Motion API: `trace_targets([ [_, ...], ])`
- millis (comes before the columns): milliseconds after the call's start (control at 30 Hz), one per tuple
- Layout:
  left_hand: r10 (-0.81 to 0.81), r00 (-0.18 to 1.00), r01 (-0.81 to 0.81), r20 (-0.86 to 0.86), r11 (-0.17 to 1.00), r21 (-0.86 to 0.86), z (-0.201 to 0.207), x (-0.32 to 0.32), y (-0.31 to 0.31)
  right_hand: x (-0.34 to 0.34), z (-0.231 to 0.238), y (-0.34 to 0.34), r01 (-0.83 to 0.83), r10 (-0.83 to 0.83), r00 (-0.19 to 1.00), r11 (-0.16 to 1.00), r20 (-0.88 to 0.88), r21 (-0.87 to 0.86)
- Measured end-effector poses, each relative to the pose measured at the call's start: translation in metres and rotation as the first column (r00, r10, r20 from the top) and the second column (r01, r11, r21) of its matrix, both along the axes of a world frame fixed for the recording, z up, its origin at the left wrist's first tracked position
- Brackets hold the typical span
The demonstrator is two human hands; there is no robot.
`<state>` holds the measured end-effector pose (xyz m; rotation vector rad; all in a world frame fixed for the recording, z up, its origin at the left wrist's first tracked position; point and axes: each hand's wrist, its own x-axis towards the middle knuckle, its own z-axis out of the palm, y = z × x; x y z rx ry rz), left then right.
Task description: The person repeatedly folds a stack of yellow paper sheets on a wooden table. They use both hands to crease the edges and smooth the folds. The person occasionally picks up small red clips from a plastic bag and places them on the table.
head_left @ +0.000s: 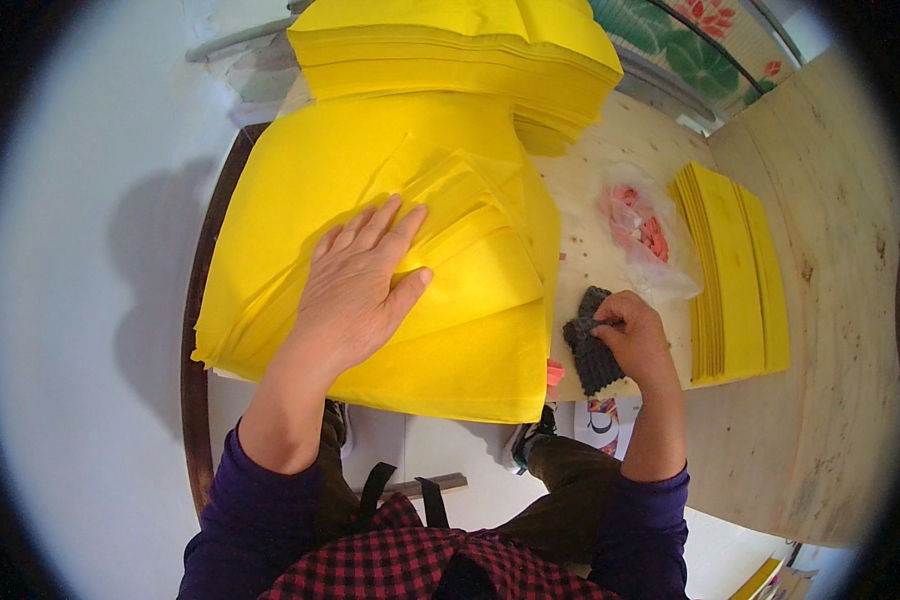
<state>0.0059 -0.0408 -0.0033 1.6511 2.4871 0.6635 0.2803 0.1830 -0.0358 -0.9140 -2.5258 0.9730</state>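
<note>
My left hand (355, 280) lies flat, fingers stretched out, on a wide pile of bright yellow felt-like sheets (300, 180). Beside its fingertips some folded yellow sheets (480, 255) fan out on top of the pile. My right hand (635, 335) is closed in a pinch on a dark grey, ribbed knitted piece (596, 365) at the table's near edge. What kind of knitted thing it is, I cannot make out. Part of it is hidden behind the fingers.
A thick stack of yellow sheets (450, 60) rises at the far side. To the right, a clear plastic bag (660, 275) holds pink-red pieces, next to a stack of folded yellow pieces (735, 275). A wooden panel (820, 200) borders the right, a white wall (80, 300) the left.
</note>
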Motion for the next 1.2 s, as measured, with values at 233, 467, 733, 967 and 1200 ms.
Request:
trace_targets([
  [233,0.012,1.0,-0.012,-0.019,1.0,-0.021,-0.002,0.0,0.001,-0.002,-0.015,0.011,0.006,-0.011,0.999,0.992,0.039,0.125],
  [467,0.017,1.0,-0.017,-0.012,0.999,-0.04,-0.002,0.001,0.001,-0.009,-0.014,0.006,0.022,-0.032,0.999,0.971,0.038,0.239],
  [733,0.009,1.0,-0.01,-0.012,1.0,-0.026,-0.001,0.0,0.001,-0.044,0.014,-0.013,0.105,-0.115,0.964,0.993,-0.242,-0.054],
  [967,0.006,1.0,-0.006,-0.006,1.0,-0.017,-0.001,0.0,0.0,-0.094,0.018,-0.045,0.095,-0.085,0.974,0.995,-0.21,0.039],
  [1200,0.006,1.0,-0.006,-0.016,1.0,-0.029,-0.002,-0.001,0.0,-0.102,0.016,-0.044,0.133,-0.131,0.975,0.991,-0.177,0.003],
])
